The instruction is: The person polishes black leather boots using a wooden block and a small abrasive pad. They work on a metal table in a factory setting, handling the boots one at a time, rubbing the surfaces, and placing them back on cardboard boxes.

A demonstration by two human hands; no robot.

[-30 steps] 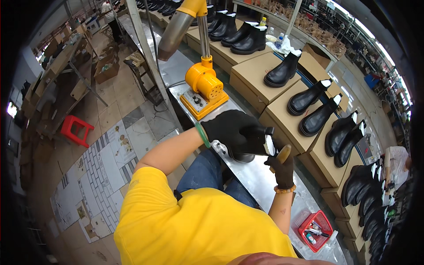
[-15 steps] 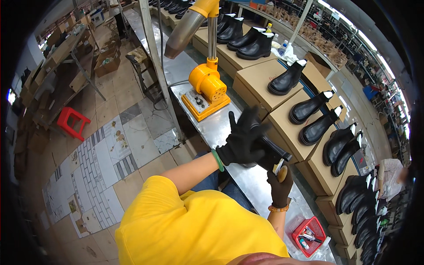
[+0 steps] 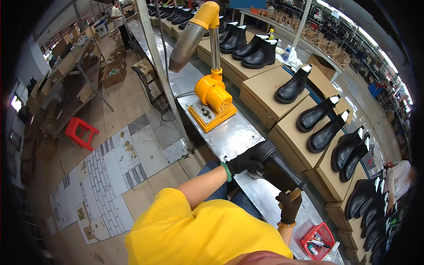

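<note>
The left hand [image 3: 245,162], in a black glove with a green cuff, is clenched around the open top of a black boot [image 3: 276,170] and steadies it over the table [image 3: 229,137]. The right hand [image 3: 289,206], also in a black glove, grips a small brown-handled tool [image 3: 293,193] whose tip meets the lower end of the boot. The boot lies tilted between the two hands, its shaft toward the left hand, just above the shiny metal table top.

Farther along the table stands a yellow machine [image 3: 214,101] on a square base, with a post rising from it and a grey nozzle [image 3: 187,44] slanting down from a yellow elbow. Near the right hand, at the table's near end, sits a red basket [image 3: 319,240] with small things in it. Beyond the table runs a row of cardboard boxes [image 3: 269,95], each carrying black boots [image 3: 293,86] standing upright. On the tiled floor to the left, well apart, stands a red stool [image 3: 80,131].
</note>
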